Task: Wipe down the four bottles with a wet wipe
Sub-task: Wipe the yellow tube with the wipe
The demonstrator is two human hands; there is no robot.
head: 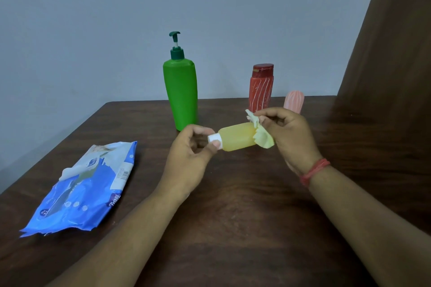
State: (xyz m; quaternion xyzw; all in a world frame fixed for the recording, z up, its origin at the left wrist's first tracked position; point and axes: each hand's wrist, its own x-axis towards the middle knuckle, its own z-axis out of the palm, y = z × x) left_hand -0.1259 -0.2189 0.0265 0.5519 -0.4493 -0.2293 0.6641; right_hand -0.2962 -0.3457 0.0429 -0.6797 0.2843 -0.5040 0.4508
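Note:
A small yellow bottle (236, 137) with a white cap lies sideways in the air above the table. My left hand (190, 154) pinches its cap end. My right hand (288, 134) presses a crumpled wet wipe (262, 135) against the bottle's base end. Behind them stand a tall green pump bottle (181, 91), a red bottle with white stripes (260, 89) and a small pink bottle (294, 101), partly hidden by my right hand.
A blue pack of wet wipes (86, 187) lies on the dark wooden table (233, 216) at the left, its flap open. A brown curtain (391, 53) hangs at the right. A plain wall stands behind the table's far edge.

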